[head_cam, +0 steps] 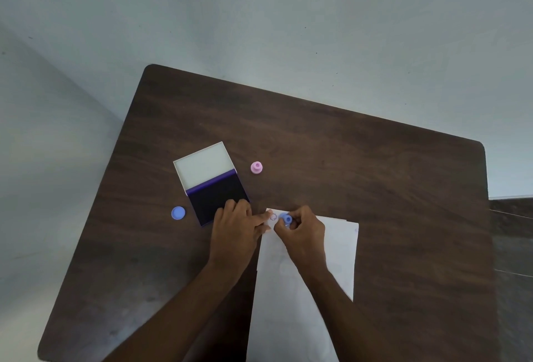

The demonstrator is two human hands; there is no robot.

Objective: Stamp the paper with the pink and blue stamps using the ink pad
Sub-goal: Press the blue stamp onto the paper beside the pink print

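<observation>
A white paper [337, 249] lies on the dark wooden table [346, 159]. My right hand [302, 231] grips the blue stamp [287, 219] and holds it on the paper's top left part. A small round stamped mark [273, 216] shows just left of that stamp. My left hand [238, 226] lies flat with its fingertips on the paper's top left corner and its back over the near end of the open ink pad [215, 191]. The pink stamp [256, 167] stands upright on the table beyond the paper, right of the ink pad.
The ink pad's white lid [203, 164] lies open behind the dark pad. A round blue cap [178, 213] rests on the table left of the ink pad. The table's far edge meets a pale wall; its right edge drops off near a darker surface [512, 246].
</observation>
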